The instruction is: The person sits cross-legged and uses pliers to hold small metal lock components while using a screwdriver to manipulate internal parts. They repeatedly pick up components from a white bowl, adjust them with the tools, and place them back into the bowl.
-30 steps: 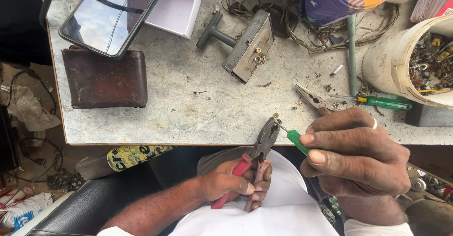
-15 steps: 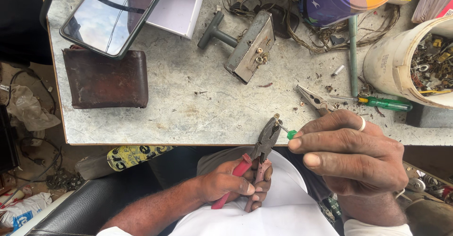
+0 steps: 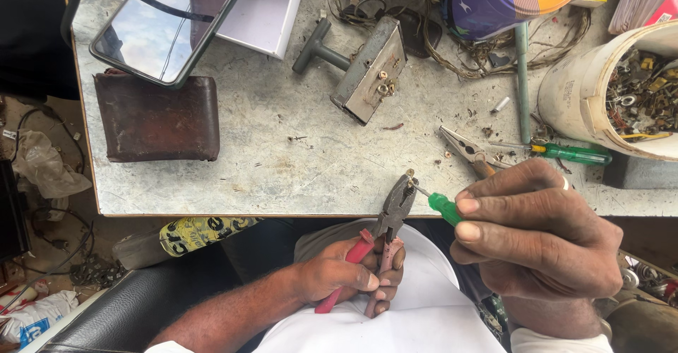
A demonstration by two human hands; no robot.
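My left hand (image 3: 351,274) grips the red handles of a pair of pliers (image 3: 387,224), low over my lap. The plier jaws point up to the table edge and pinch a small brass part (image 3: 409,174). My right hand (image 3: 534,234) holds a small green-handled screwdriver (image 3: 443,207), its thin shaft touching the brass part at the jaws. A ring shows on one finger of that hand.
On the worn grey table (image 3: 296,169) lie a brown wallet (image 3: 157,118), a phone (image 3: 167,20) on a white box, a metal block with a handle (image 3: 360,65), another pair of pliers (image 3: 466,150), a green screwdriver (image 3: 571,154) and a white bucket of scrap parts (image 3: 621,92). Tangled wires lie at the back.
My right hand has shifted slightly, and more of the green screwdriver handle shows than half a second ago. The pliers and my left hand stay almost still.
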